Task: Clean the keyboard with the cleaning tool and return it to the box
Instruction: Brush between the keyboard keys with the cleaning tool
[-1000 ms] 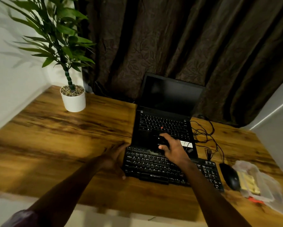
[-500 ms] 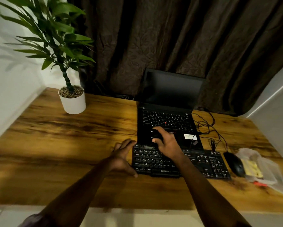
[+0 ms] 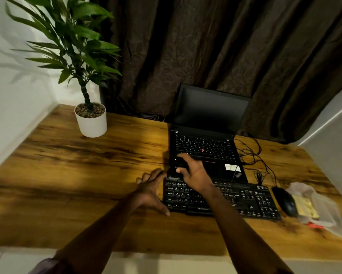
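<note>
A black external keyboard lies on the wooden desk in front of an open black laptop. My right hand grips a dark cleaning tool, whose pale lower end touches the keyboard's top left corner. My left hand rests with fingers spread against the keyboard's left edge, thumb at its front corner. A clear plastic box with yellow contents stands at the far right of the desk.
A black mouse sits between keyboard and box, with tangled cables behind it. A white potted plant stands at the back left. Dark curtains hang behind the desk.
My right hand with the tool has slid left along the keyboard's top rows to its left corner. The left hand stays at the keyboard's left edge. The camera view shifted.
</note>
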### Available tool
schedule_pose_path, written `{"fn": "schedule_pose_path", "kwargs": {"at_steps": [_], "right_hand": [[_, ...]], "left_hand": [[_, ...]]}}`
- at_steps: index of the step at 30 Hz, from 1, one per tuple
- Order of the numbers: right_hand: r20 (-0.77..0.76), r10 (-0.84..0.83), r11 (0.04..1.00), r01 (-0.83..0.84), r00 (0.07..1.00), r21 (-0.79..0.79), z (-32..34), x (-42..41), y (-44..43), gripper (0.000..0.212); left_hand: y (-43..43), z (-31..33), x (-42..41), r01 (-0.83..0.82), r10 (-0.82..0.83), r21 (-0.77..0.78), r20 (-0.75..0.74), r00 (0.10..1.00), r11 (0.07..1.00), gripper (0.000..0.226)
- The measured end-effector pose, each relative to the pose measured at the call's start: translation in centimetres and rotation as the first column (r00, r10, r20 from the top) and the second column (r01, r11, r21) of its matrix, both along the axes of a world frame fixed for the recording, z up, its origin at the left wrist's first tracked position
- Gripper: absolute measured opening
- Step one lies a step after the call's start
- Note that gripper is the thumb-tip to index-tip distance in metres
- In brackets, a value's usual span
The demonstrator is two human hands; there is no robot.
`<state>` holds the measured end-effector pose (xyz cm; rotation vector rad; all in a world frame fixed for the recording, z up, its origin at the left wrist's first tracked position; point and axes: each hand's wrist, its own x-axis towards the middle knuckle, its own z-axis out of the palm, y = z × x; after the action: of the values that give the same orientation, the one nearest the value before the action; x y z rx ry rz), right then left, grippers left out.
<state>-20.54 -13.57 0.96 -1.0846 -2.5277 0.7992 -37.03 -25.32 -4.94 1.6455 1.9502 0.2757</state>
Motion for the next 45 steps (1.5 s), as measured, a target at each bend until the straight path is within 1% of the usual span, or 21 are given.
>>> {"fn": "schedule_pose_path", "kwargs": {"at_steps": [1,3,7,9,13,15,16,18,20,24,28,33,36,38,41,43,45], "right_hand": [[-0.01,0.002,1.0,-0.002,1.0,-0.002,0.0,0.0,0.1,0.048],[-0.014,-0.004,1.0,0.004,1.0,0.002,0.1,0.8,0.6,0.046],[0.097,-0.067,0.998,0.066,0.993,0.007,0.2,3.2,2.0,0.052],[0.103,-0.072,0.997,0.071,0.992,0.018,0.7,3.4,1.9,0.051],[0.066,-0.017,1.0,0.016,0.998,0.011,1.1,1.3,0.5,0.046],[0.013,0.018,1.0,-0.018,1.0,-0.009,1.2,0.0,-0.4,0.044],[-0.032,0.019,0.999,-0.02,0.999,-0.035,1.1,-0.5,-0.6,0.042],[-0.075,0.005,0.998,-0.01,0.997,-0.064,0.9,-0.8,-0.7,0.041],[-0.059,-0.015,0.997,0.011,0.998,-0.073,0.9,-0.4,-0.5,0.043],[0.05,-0.025,0.999,0.027,0.998,-0.029,1.3,1.6,0.1,0.044],[0.07,-0.027,0.999,0.026,0.997,0.023,1.6,1.9,0.3,0.047],[-0.015,0.034,0.998,-0.035,0.999,-0.048,0.9,-0.5,-1.0,0.043],[-0.083,-0.002,0.996,-0.005,0.997,-0.087,1.0,-0.1,-0.9,0.041],[-0.067,-0.02,0.996,0.013,0.998,-0.093,0.8,0.8,-0.4,0.042],[0.048,-0.043,0.997,0.046,0.998,-0.063,0.7,2.3,0.4,0.047],[0.071,-0.028,0.999,0.03,0.997,-0.037,0.7,2.5,0.4,0.047],[0.056,-0.003,1.0,0.004,0.998,-0.028,1.0,1.9,-0.2,0.045]], "left_hand": [[0.0,0.1,0.1,-0.002,0.002,0.012,-0.013,1.0,1.0,0.15],[0.0,0.2,0.0,-0.009,0.009,0.019,-0.014,1.0,1.0,0.147],[-0.1,0.1,-0.1,-0.013,0.013,0.008,-0.006,1.0,1.0,0.147],[0.0,0.0,-0.1,-0.013,0.013,0.017,-0.003,1.0,1.0,0.147],[-0.1,-0.1,-0.1,-0.02,0.02,0.027,0.009,1.0,0.999,0.147],[-0.2,-0.3,-0.1,-0.026,0.026,0.017,0.012,1.0,1.0,0.147],[-0.2,-0.3,-0.1,-0.028,0.027,0.008,0.007,1.0,1.0,0.149],[-0.1,-0.3,-0.1,-0.024,0.024,0.001,-0.015,1.0,1.0,0.15],[-0.1,0.1,0.0,-0.014,0.014,0.004,-0.022,1.0,1.0,0.147],[-0.1,0.3,-0.1,-0.01,0.01,0.022,-0.001,1.0,1.0,0.145],[-0.1,0.4,0.1,-0.01,0.01,0.018,0.006,1.0,1.0,0.144],[0.0,0.2,-0.1,-0.018,0.017,-0.041,-0.043,0.999,0.999,0.149],[0.1,0.2,0.0,-0.009,0.007,-0.033,-0.052,0.999,0.999,0.15],[0.1,0.4,-0.1,-0.002,0.001,-0.016,-0.036,0.999,1.0,0.146],[0.0,0.2,-0.1,-0.004,0.004,0.005,-0.017,1.0,1.0,0.146],[0.1,0.1,-0.1,-0.004,0.004,0.006,-0.023,1.0,1.0,0.146],[0.0,0.0,-0.1,-0.008,0.008,0.01,-0.03,1.0,1.0,0.145]]}}
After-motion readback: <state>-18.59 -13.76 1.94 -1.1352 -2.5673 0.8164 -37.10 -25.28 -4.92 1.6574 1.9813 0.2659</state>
